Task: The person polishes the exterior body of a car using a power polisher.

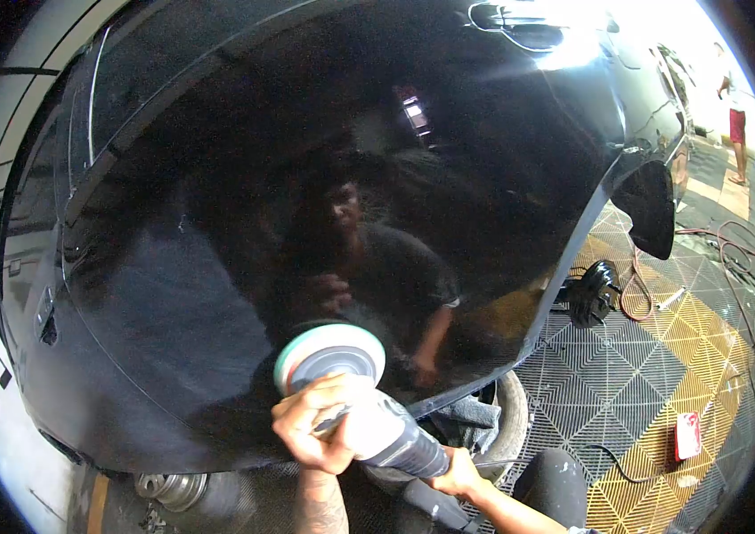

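A car polisher with a round green-and-white pad is held against the lower part of a glossy black car panel. My left hand is wrapped around its front end, just behind the pad. Farther back, my right hand grips the rear of the dark body, where a cord comes off. The pad's face is turned to the panel, so whether it fully touches is hidden. My reflection shows in the dark paint.
Below the panel is a tire with a grey cloth beside it. A metal wheel lies at lower left. On the tiled floor are a red-and-white container, hoses and a black part. Another person stands far right.
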Available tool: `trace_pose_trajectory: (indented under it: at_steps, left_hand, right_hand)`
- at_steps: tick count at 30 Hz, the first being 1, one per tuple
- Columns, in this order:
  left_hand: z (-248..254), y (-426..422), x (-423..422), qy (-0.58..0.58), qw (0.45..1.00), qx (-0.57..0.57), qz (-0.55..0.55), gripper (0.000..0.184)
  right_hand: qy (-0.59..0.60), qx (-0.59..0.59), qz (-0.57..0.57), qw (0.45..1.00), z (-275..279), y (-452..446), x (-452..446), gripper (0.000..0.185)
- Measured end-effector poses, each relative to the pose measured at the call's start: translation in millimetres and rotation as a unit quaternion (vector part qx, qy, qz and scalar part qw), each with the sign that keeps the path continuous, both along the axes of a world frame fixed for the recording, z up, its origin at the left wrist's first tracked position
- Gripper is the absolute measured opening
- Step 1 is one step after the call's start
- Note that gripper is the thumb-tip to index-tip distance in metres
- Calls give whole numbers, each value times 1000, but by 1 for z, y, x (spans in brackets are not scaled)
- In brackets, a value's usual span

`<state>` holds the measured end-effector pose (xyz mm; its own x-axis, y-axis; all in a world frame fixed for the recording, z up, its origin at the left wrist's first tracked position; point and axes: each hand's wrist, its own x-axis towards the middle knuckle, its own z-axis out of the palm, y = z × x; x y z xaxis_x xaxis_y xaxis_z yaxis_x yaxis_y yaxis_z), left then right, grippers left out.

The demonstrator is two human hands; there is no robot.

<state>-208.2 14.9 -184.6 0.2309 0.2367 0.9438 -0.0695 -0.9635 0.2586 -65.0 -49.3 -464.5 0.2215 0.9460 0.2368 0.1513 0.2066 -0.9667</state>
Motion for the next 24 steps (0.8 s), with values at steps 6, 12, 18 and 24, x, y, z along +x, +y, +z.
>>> trace_pose_trajectory:
  at_steps: [6, 12, 18, 24]
  left_hand:
    - [12, -5, 16, -1, 999, -25, 20, 29]
    - [12, -22, 117, 123, 990, 52, -52, 17]
    - [-8, -34, 218, 193, 967, 24, -163, 14]
    - [6, -29, 230, 189, 964, -26, -185, 18]
  right_hand:
    - [23, -37, 15, 999, 20, -9, 19, 58]
    - [97, -108, -19, 989, -26, -23, 43, 34]
    - [175, 21, -139, 974, -62, -27, 77, 28]
    - [178, -22, -153, 972, -73, -20, 98, 37]
